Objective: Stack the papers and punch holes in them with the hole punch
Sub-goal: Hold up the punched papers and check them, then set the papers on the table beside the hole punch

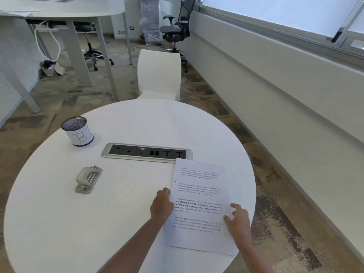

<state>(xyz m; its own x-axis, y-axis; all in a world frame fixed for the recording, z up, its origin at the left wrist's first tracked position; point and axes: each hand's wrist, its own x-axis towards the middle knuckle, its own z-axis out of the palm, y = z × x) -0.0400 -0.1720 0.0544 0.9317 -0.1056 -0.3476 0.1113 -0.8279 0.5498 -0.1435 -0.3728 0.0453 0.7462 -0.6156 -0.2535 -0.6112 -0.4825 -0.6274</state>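
The papers are lying at the table's near right. The left hand is curling against their left edge, though I cannot tell whether it is gripping. The right hand is pressing them, fingers loosely spread. The hole punch is sitting well apart, to the left.

We are in an office. A round white counter has a power and data panel set into it, with a mesh cup, a hole punch and printed papers on top. Beyond stand a white chair, a mesh swivel chair, a stool and a second counter with cables beneath, on carpet tiles beside a long window.
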